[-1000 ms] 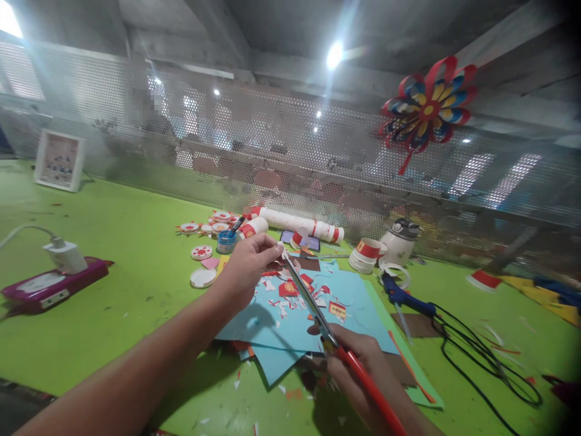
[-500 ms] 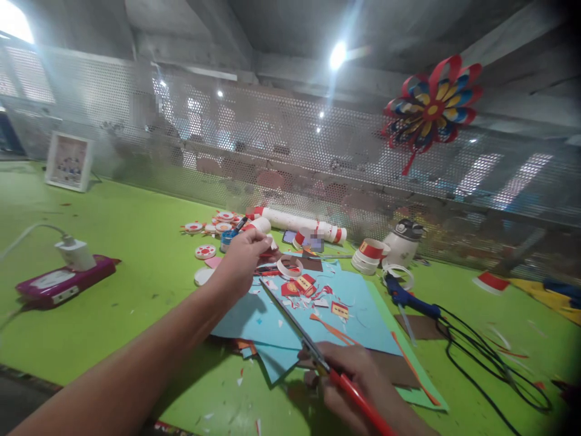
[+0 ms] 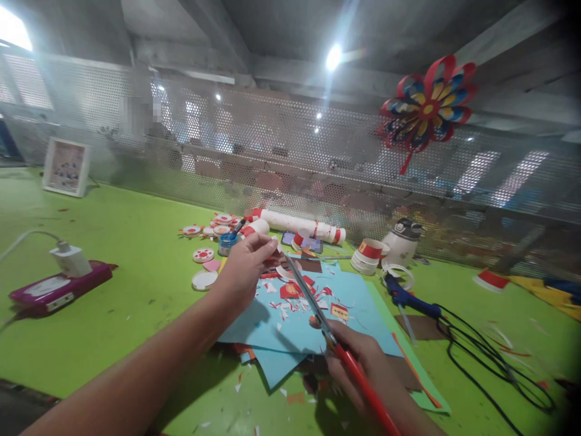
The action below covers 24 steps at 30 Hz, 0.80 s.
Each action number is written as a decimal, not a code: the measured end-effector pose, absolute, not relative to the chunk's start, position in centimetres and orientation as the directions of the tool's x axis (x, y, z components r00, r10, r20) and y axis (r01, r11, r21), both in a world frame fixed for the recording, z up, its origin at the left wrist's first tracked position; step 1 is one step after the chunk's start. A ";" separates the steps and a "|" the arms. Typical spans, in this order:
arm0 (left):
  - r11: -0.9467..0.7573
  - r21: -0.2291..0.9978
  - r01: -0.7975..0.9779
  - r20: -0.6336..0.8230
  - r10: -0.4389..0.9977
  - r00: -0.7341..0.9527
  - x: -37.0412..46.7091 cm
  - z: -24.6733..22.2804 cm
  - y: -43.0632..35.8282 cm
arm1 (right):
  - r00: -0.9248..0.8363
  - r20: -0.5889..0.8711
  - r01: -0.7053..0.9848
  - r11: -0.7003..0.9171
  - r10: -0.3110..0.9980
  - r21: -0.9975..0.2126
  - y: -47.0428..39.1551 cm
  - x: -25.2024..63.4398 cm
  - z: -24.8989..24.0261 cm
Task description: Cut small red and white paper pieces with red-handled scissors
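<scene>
My left hand [image 3: 247,263] is closed in a pinch above the left part of the light blue paper [image 3: 358,330]; a small pale piece seems to be at its fingertips, too small to name. Long scissors [image 3: 313,303] with red handles are in my right hand [image 3: 358,363], low at the centre. Their blades look nearly closed, and the tips point up and away, close to the left fingertips. Red and white scraps [image 3: 290,292] and a yellow and red piece [image 3: 339,311] lie on the blue paper.
Behind the paper lies a long white tube [image 3: 299,225]. To the right are a stack of cups [image 3: 367,257], a blue glue gun [image 3: 411,300] and its looped black cable [image 3: 494,357]. A purple power strip [image 3: 59,290] and photo frame [image 3: 66,166] stand left.
My right hand has moved up with the scissors, bringing the blade tips up and right, near my left fingertips. My left hand is slightly lower and still pinched.
</scene>
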<state>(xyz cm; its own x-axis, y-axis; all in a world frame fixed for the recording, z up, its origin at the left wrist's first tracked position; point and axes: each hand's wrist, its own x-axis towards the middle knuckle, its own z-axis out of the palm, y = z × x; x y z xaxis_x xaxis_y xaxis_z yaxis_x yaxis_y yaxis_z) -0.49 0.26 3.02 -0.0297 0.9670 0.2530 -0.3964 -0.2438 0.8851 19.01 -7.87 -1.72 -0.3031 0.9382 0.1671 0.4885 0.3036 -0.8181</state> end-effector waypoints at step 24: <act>-0.205 0.783 -0.587 0.202 0.977 -0.073 1.2 2.6 -0.9 | -0.243 0.264 0.561 0.357 0.933 -0.747 -8.0 18.1 -1.6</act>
<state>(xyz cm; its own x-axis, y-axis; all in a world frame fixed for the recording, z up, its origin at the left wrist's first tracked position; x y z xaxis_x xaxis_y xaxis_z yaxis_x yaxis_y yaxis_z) 1.17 -0.85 2.61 -0.0727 0.9768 0.2016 -0.5869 -0.2053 0.7832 18.06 -8.03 -1.61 -0.2425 0.9335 0.2642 0.5613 0.3571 -0.7466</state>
